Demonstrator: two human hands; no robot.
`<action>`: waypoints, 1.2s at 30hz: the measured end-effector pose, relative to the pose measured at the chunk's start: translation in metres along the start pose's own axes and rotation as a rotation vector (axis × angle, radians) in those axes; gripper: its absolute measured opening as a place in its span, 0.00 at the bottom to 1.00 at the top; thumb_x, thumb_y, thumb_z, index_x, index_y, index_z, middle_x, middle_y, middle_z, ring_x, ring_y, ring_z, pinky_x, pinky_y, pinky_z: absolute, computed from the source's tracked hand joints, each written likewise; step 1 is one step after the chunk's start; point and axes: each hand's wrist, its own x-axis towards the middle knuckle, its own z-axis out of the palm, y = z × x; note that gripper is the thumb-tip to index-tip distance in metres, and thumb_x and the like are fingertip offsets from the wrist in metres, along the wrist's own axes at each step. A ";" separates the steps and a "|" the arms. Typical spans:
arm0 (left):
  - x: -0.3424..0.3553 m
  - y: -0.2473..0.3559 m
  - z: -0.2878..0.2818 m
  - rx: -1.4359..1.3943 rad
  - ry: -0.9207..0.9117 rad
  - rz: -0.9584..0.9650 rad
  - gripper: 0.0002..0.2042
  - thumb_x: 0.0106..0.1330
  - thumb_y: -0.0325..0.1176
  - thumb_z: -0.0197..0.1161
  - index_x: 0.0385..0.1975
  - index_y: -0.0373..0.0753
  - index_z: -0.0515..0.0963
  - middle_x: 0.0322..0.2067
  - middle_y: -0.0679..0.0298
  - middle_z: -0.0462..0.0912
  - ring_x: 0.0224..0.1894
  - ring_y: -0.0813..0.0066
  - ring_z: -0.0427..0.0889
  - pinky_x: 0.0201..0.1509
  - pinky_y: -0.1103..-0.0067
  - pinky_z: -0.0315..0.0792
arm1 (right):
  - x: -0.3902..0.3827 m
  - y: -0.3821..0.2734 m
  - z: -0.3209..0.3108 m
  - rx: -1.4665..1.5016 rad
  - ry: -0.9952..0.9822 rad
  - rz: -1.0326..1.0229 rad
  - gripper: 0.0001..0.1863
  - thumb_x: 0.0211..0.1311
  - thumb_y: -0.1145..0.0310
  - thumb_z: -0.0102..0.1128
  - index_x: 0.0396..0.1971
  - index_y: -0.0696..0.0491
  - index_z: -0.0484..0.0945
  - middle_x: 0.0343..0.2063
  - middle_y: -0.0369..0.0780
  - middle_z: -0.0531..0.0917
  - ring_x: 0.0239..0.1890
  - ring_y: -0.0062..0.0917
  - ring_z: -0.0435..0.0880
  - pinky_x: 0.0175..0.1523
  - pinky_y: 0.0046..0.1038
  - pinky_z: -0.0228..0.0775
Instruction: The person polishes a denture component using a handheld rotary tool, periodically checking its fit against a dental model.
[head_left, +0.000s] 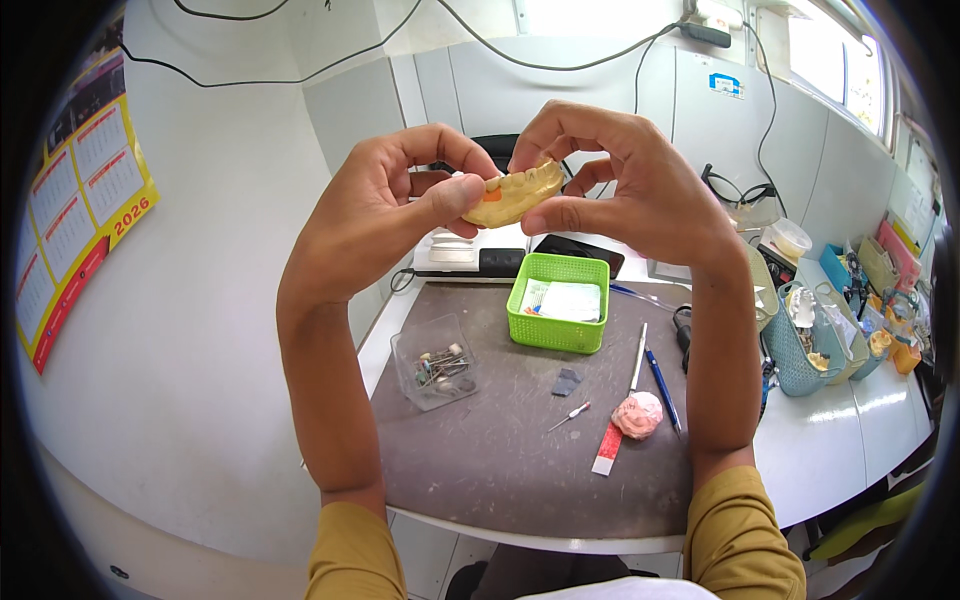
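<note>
You hold a pale yellow cast of a jaw, curved, with a row of teeth along its upper edge and an orange patch towards its left end. It sits raised in the air, right end higher, between your left hand and right hand.

Bright light comes from the window far on the right. Straight lines bend near the black edges.
</note>
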 end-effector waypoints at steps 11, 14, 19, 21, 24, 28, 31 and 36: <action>0.004 -0.004 0.004 0.043 0.037 -0.013 0.12 0.63 0.37 0.63 0.34 0.33 0.78 0.31 0.63 0.81 0.34 0.80 0.81 0.37 0.83 0.77 | 0.000 -0.003 -0.001 -0.037 -0.008 0.054 0.19 0.47 0.64 0.77 0.37 0.54 0.79 0.37 0.32 0.81 0.43 0.17 0.79 0.41 0.25 0.75; 0.004 -0.005 0.004 0.058 0.050 -0.032 0.11 0.62 0.37 0.64 0.33 0.34 0.78 0.31 0.64 0.81 0.34 0.80 0.80 0.36 0.83 0.76 | 0.000 -0.003 0.001 -0.037 -0.006 0.044 0.19 0.47 0.64 0.77 0.37 0.54 0.79 0.37 0.32 0.81 0.43 0.17 0.79 0.40 0.24 0.75; 0.004 -0.006 0.004 0.055 0.036 -0.036 0.09 0.62 0.33 0.63 0.33 0.33 0.77 0.31 0.63 0.80 0.34 0.80 0.80 0.35 0.83 0.75 | 0.000 -0.003 0.000 -0.044 -0.022 0.029 0.18 0.49 0.66 0.76 0.37 0.54 0.79 0.38 0.32 0.82 0.44 0.17 0.80 0.41 0.24 0.76; 0.004 -0.006 0.003 0.074 0.017 -0.032 0.08 0.62 0.32 0.63 0.34 0.33 0.77 0.32 0.63 0.80 0.35 0.80 0.80 0.35 0.83 0.75 | 0.000 -0.003 0.000 -0.024 -0.029 0.027 0.17 0.49 0.68 0.75 0.37 0.55 0.79 0.39 0.33 0.82 0.44 0.17 0.80 0.43 0.25 0.77; 0.003 -0.001 0.004 0.082 0.031 -0.038 0.08 0.61 0.31 0.62 0.35 0.33 0.76 0.34 0.62 0.80 0.36 0.80 0.79 0.37 0.83 0.75 | 0.000 0.001 0.002 0.030 -0.023 0.008 0.17 0.50 0.70 0.74 0.39 0.55 0.78 0.40 0.34 0.82 0.45 0.18 0.80 0.47 0.27 0.78; -0.001 0.001 0.003 0.063 0.047 0.077 0.11 0.57 0.30 0.66 0.37 0.34 0.76 0.38 0.62 0.79 0.37 0.80 0.79 0.41 0.82 0.77 | 0.000 0.004 0.003 0.077 0.000 -0.049 0.18 0.49 0.73 0.74 0.40 0.55 0.76 0.42 0.35 0.82 0.45 0.20 0.81 0.50 0.28 0.78; -0.003 0.000 -0.002 0.083 -0.003 0.152 0.13 0.53 0.28 0.68 0.38 0.34 0.77 0.39 0.62 0.79 0.38 0.80 0.78 0.44 0.81 0.79 | -0.001 0.005 0.000 0.118 0.000 -0.085 0.18 0.49 0.74 0.74 0.38 0.56 0.75 0.42 0.37 0.82 0.46 0.22 0.81 0.52 0.29 0.78; -0.007 0.003 -0.005 0.098 -0.010 0.151 0.15 0.51 0.25 0.71 0.39 0.34 0.78 0.39 0.63 0.79 0.41 0.78 0.79 0.47 0.79 0.81 | -0.001 0.003 0.001 0.192 -0.023 -0.064 0.18 0.47 0.73 0.75 0.36 0.55 0.74 0.43 0.39 0.82 0.48 0.24 0.82 0.54 0.31 0.78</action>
